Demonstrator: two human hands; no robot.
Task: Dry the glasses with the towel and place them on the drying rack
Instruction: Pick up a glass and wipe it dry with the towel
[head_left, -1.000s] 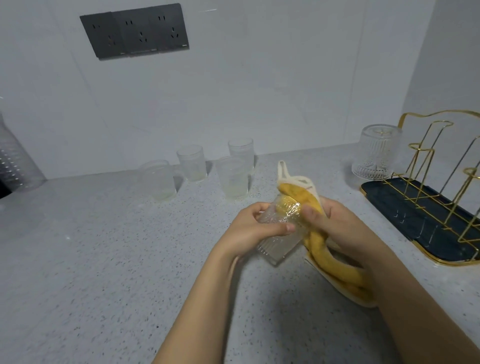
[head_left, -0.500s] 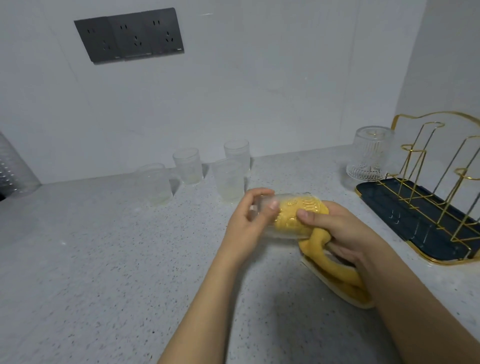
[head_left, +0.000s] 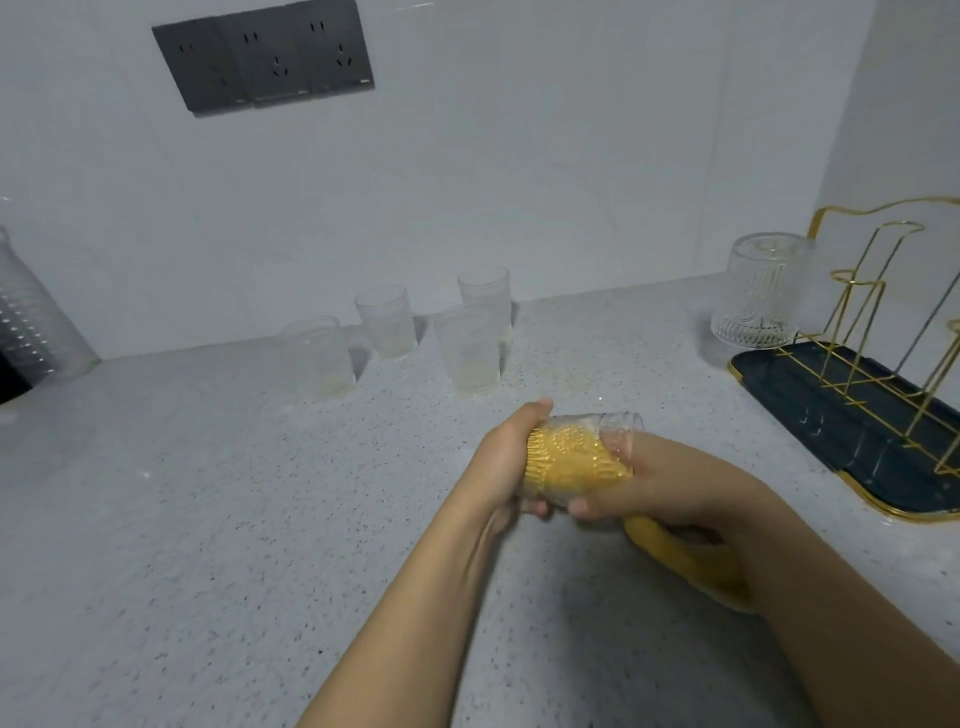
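Note:
A clear patterned glass (head_left: 597, 441) lies sideways between my hands above the counter. The yellow towel (head_left: 571, 462) is stuffed inside it, and its tail (head_left: 680, 556) hangs below my right wrist. My left hand (head_left: 506, 462) grips the glass at its base end. My right hand (head_left: 670, 483) holds the towel at the mouth of the glass. Several clear glasses (head_left: 470, 348) stand upright near the back wall. The gold wire drying rack (head_left: 852, 306) on a dark tray (head_left: 810, 410) stands at the right, with one ribbed glass (head_left: 763, 291) upside down at its far end.
A speckled grey counter (head_left: 208, 519) spreads to the left and front. A dark socket panel (head_left: 265, 54) is on the white wall. A ribbed clear container (head_left: 31, 322) stands at the far left edge.
The glass has turned from tilted to lying sideways, and the towel has gone deeper inside it. My hands have rotated around it.

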